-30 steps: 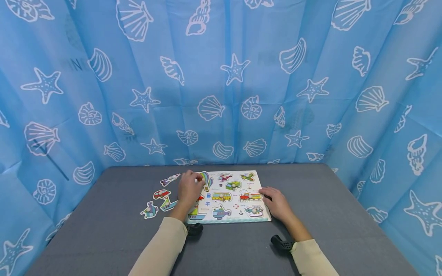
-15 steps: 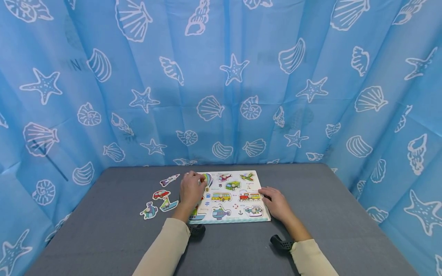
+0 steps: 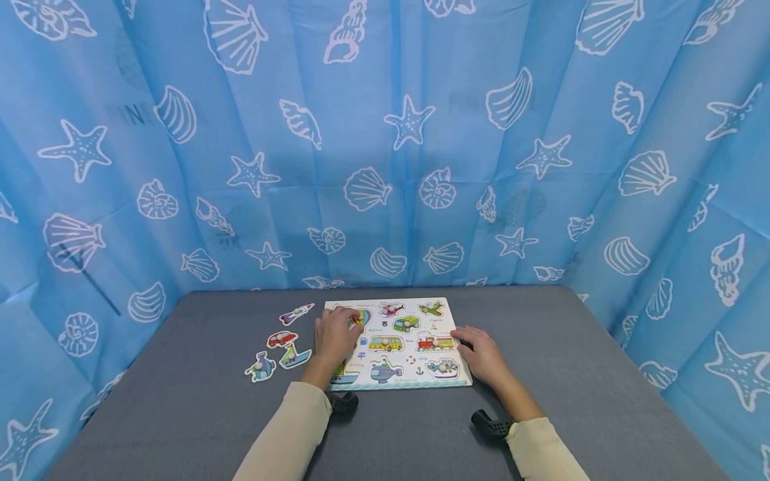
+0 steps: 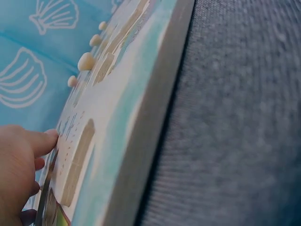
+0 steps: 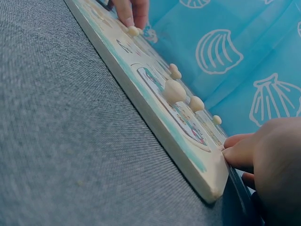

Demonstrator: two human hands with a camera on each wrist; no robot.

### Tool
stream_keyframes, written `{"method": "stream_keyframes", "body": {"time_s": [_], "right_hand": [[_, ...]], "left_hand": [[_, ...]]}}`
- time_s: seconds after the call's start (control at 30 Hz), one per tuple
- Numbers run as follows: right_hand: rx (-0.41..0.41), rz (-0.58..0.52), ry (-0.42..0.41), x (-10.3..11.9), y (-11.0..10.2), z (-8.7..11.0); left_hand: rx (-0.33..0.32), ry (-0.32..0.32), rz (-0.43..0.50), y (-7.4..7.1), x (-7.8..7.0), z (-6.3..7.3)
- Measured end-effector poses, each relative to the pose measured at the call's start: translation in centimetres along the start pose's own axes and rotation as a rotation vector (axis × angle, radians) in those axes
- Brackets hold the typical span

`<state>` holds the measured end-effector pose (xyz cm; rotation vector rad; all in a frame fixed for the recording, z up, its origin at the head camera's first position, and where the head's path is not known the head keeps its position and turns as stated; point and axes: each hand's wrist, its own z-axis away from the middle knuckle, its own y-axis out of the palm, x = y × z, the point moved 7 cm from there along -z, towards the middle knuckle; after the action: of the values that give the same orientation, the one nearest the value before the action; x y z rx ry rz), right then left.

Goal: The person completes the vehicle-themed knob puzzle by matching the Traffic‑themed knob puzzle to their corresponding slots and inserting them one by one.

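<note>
A white wooden vehicle puzzle board [image 3: 421, 385] lies flat on the grey table. My left hand [image 3: 333, 337] is over its left side, thumb and a finger at either side of the hot-air balloon piece [image 3: 363, 316], partly covering it. In the left wrist view, my left thumb and fingers reach down close to the board's surface. At the board's right edge, my right hand [image 3: 481, 354] grips with thumb and fingertips, as the right wrist view shows near the corner. The yellow bus [image 3: 386, 343], train [image 3: 436, 343] and ship [image 3: 443, 367] pieces have round wooden knobs.
Left of the board lie a rocket piece [image 3: 296, 314], a red car piece [image 3: 281, 339], a sailboat piece [image 3: 295, 357] and a purple-blue submarine piece [image 3: 261, 367]. A blue seashell curtain [image 3: 409, 220] hangs behind the table.
The balloon piece has gone from held higher at the board's upper left to lower against the board. My left fingers have spread over it. My right hand stays in place.
</note>
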<state>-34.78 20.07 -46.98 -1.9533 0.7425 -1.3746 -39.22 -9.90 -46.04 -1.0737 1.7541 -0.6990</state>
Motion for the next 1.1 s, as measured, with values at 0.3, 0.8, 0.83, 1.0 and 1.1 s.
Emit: {"method": "stream_keyframes", "body": {"time_s": [0.3, 0.8, 0.83, 1.0, 1.1], "right_hand": [[0.0, 0.0, 0.006, 0.1, 0.1, 0.1], [0.01, 0.006, 0.018, 0.0, 0.1, 0.0], [0.01, 0.006, 0.018, 0.1, 0.1, 0.0], [0.01, 0.019, 0.016, 0.1, 0.1, 0.0], [0.008, 0.025, 0.012, 0.2, 0.1, 0.1]], "left_hand": [[0.091, -0.026, 0.001, 0.3, 0.1, 0.3], [0.187, 0.009, 0.135, -0.8, 0.5, 1.3], [0.188, 0.013, 0.15, -1.0, 0.6, 1.3], [0.151, 0.046, 0.187, -1.7, 0.9, 1.0], [0.137, 0.059, 0.148, -2.1, 1.3, 0.6]]}}
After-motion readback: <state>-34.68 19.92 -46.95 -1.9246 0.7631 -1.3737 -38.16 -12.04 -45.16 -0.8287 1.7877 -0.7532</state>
